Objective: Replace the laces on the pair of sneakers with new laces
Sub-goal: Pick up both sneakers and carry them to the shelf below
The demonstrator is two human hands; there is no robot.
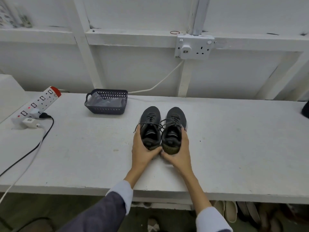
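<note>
Grey sneakers [163,127], labels unreadable

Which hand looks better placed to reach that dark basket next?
Probably the left hand: the basket sits on its side of the sneakers. The right hand would have to cross over both shoes.

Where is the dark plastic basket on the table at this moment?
In the head view, the dark plastic basket stands at the back of the white table, by the wall, to the left of and behind the pair of sneakers, and right of the power strip.
</note>
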